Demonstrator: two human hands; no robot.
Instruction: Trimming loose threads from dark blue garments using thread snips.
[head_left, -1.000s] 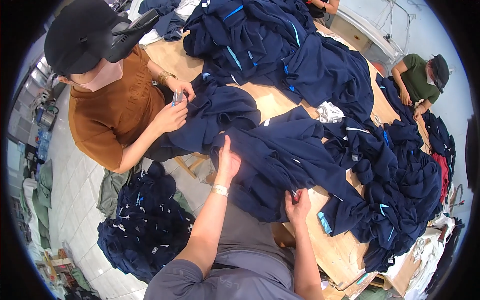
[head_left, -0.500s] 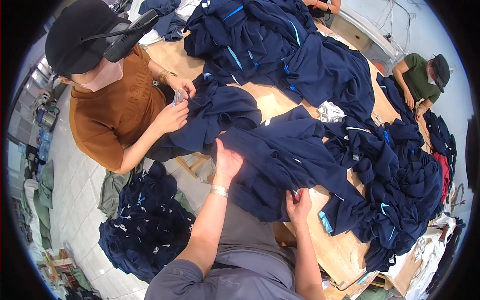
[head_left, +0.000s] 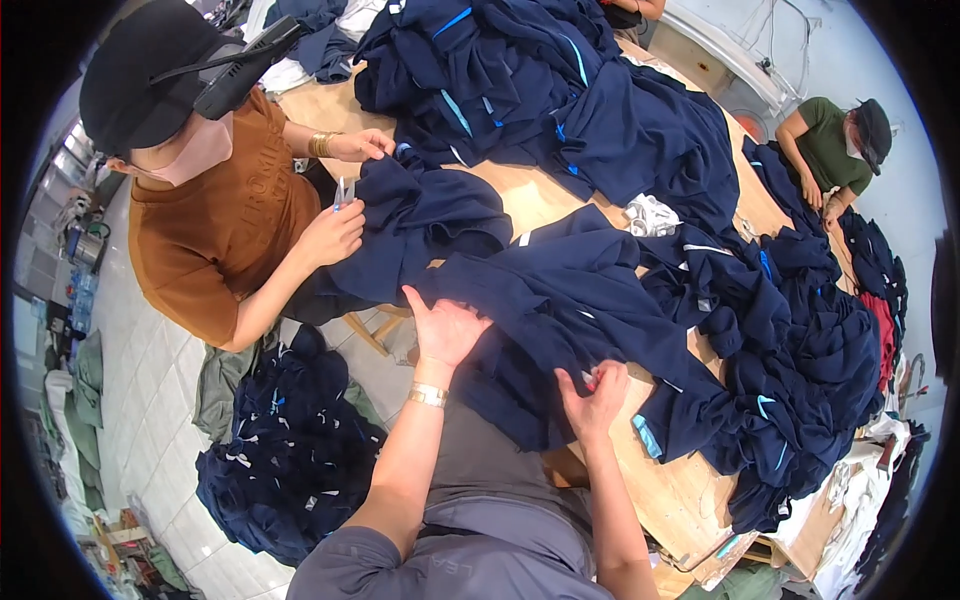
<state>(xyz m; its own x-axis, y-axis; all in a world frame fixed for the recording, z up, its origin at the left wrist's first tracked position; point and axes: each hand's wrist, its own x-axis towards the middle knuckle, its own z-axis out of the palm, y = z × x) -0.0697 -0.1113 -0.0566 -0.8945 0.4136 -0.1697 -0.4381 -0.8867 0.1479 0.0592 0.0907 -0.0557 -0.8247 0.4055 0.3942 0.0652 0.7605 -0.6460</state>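
A dark navy garment [head_left: 540,300] lies across the table's near edge and hangs down in front of me. My left hand [head_left: 450,332] is palm up at its left side, thumb spread wide, the fingertips touching or just under the cloth. My right hand [head_left: 596,402] is beside the garment's lower right part, fingers curled and slightly blurred. Something small and reddish shows in them, too unclear to name. Whether that hand also touches the cloth, I cannot tell.
On the wooden table [head_left: 690,500] rise large heaps of navy garments [head_left: 540,80]. Left, a co-worker in a brown shirt [head_left: 230,225] holds small snips [head_left: 345,194] over navy cloth. Another in green [head_left: 835,150] works far right. A navy pile [head_left: 270,460] lies on the tiled floor.
My left hand has shifted slightly left and its thumb is spread wider. My right hand has lifted a little and turned. The left co-worker's hands have moved apart.
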